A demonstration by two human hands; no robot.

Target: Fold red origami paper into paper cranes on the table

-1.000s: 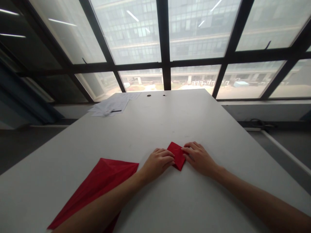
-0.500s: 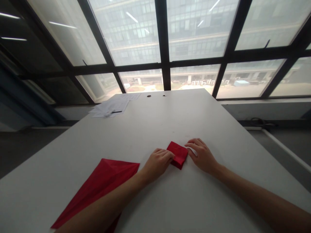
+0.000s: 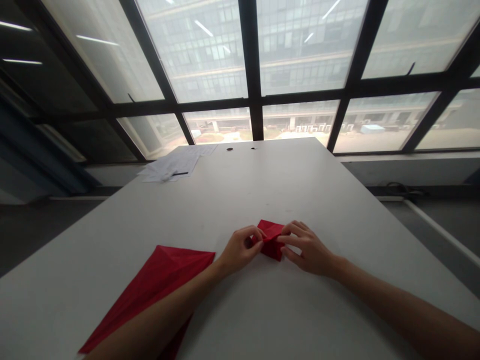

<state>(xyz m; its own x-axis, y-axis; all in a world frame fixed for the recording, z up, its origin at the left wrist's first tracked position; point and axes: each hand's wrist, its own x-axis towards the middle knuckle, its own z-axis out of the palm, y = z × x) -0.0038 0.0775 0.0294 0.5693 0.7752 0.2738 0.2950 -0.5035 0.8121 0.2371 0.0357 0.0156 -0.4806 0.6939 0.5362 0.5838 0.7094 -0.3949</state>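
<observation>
A small folded red cloth or paper square (image 3: 270, 227) lies on the white table (image 3: 285, 180), its near part raised into a ridge. My left hand (image 3: 242, 247) pinches the left end of that ridge between thumb and forefinger. From the right, my right hand (image 3: 305, 247) touches the square with its fingertips, fingers apart and thumb by the near edge. Its palm holds nothing that I can see. A larger red sheet (image 3: 150, 280) of similar look lies flat at the left, partly hidden under my left forearm.
Several white papers (image 3: 174, 162) with a dark pen-like stick (image 3: 180, 173) lie at the table's far left. Two small holes are near the far edge. Framed windows (image 3: 300, 50) rise beyond it. A dark cable (image 3: 403, 189) lies on the floor at right.
The square was lying flatter; its near part is now lifted into a ridge. My left hand has changed to a thumb-and-finger pinch, and my right hand has moved left onto the square.
</observation>
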